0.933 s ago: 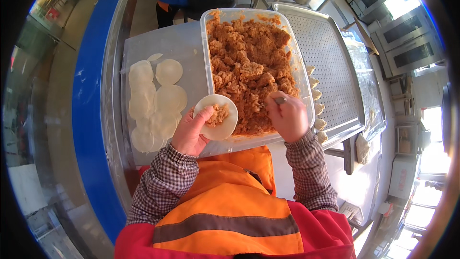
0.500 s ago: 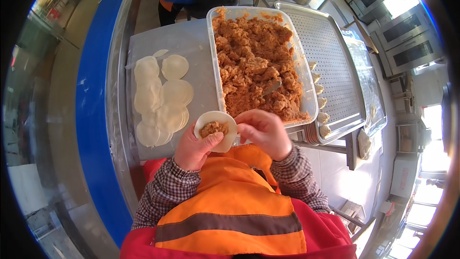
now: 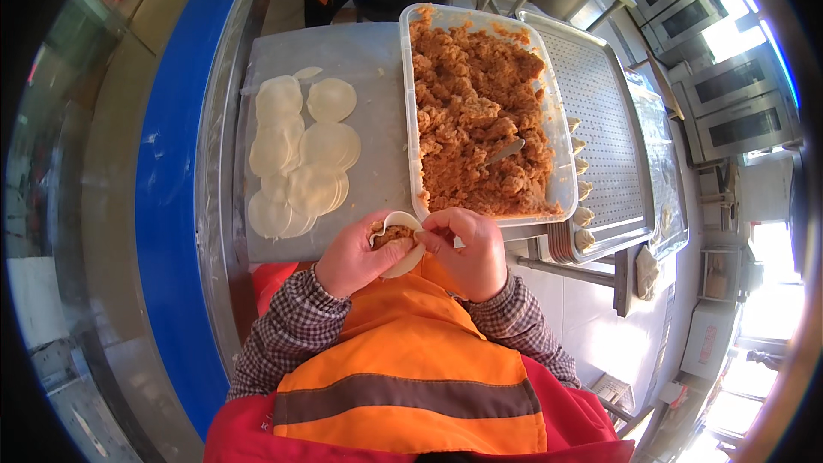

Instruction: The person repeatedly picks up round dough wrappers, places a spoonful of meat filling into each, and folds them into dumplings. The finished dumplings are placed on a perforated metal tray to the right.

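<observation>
1. A wide clear plastic tub (image 3: 561,163) of orange-brown minced filling (image 3: 476,120) is sitting on the steel worktop (image 3: 377,60) straight ahead of the person, with a spoon handle (image 3: 506,152) sticking out of the mince. A perforated metal tray (image 3: 613,129) is lying just to its right, and a row of folded dumplings (image 3: 583,216) is lining its near edge.
2. A stack of round dough wrappers (image 3: 300,159) is lying on the worktop left of the tub, overlapping one another.
3. The left hand (image 3: 356,253) is cupping a filled wrapper (image 3: 399,240) in its palm, close to the chest and just below the tub's near rim. The right hand (image 3: 467,249) is pinching the wrapper's upper edge between thumb and fingertips.
4. The filled wrapper is looking light, soft and limp, likely tacky with flour and easy to tear; it is best supported from beneath and gripped only at the bare rim, clear of the moist filling.
5. Against 0.9 s ago, the right hand is no longer at the mince with the spoon; the spoon is resting in the tub, and both hands are meeting on the wrapper, which is now folding shut rather than lying open.
</observation>
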A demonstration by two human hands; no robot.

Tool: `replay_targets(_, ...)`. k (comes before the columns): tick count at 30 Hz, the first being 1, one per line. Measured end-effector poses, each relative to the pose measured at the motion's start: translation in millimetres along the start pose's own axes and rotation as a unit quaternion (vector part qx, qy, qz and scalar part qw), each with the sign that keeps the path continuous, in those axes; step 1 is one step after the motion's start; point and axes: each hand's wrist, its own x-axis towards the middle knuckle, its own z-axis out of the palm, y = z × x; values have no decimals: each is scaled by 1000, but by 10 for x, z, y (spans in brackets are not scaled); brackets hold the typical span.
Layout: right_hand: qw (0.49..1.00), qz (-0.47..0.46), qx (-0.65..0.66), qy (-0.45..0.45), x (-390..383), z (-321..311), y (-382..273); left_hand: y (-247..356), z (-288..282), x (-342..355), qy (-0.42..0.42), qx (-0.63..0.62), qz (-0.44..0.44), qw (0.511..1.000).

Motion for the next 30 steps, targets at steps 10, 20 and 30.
replay_targets(10, 998, 58, 18, -22, -62, 11, 65, -39, -137, 99, -104, -22, -48, 993)
replay_targets(20, 998, 63, 3, -23, -33, 4, 18, 124, -46, 107, -64, 73, -104, 990)
replay_targets(30, 999, -9, -46, 6, -52, -14, 22, 117, -82, 142, -106, -118, -96, 983)
